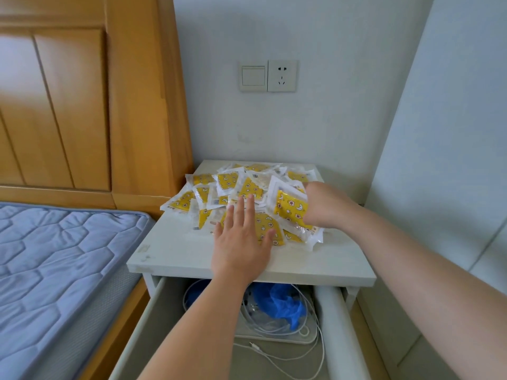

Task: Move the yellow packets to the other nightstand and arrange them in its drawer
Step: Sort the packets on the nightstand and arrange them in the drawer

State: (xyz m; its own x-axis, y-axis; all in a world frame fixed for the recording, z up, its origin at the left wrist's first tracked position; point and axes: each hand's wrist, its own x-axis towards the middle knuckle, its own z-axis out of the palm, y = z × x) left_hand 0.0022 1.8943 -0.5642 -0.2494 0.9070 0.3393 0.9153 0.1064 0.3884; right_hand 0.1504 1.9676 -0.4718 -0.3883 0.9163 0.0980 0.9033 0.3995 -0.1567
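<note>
Yellow packets [241, 187] sit heaped on the white tabletop [175, 248], mostly its far half. Step in hand looks like gathering. Best done by sweeping loose ones w/ the flat palm toward the held bunch [290, 209], keeping it squared, since slick wrappers could slip off the right edge. Near side: left hand [241, 242] palm down on packets, fingers straight & spread. Right hand [326, 207] is curled round that bunch at the pile's right side.
</note>
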